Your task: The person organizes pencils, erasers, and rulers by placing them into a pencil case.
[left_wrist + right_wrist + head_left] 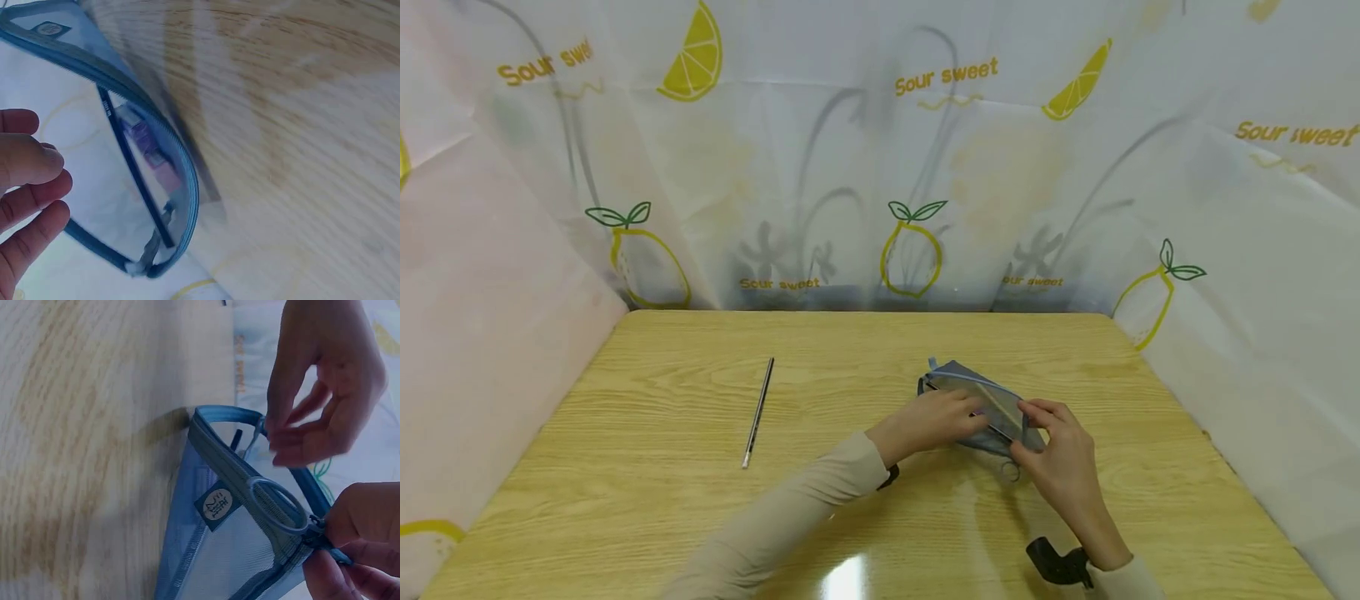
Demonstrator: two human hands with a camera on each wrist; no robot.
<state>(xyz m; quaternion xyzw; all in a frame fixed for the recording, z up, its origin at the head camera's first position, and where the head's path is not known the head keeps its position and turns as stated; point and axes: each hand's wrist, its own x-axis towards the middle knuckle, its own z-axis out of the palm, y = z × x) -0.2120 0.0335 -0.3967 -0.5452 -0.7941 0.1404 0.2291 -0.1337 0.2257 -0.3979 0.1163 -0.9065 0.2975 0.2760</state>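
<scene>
A blue mesh zip pouch [1003, 406] lies unzipped on the wooden table, its mouth spread wide. My right hand [1063, 458] pinches the pouch's edge by the zip end, where a blue ring [275, 485] hangs. Above the opening is my left hand [942, 419], fingers loosely bent, with nothing visible between them in the left wrist view. Inside the pouch lie a dark pencil [134, 165] and a small purple and pink item [150, 150], its kind unclear. Another dark pencil [758, 412] with a pale end rests on the table to the left.
The wooden table [647, 417] runs back to a white curtain [820, 167] printed with lemons, which also stands along both sides. Black wrist straps [1060, 564] are on my arms. Light glares off the tabletop near the front edge.
</scene>
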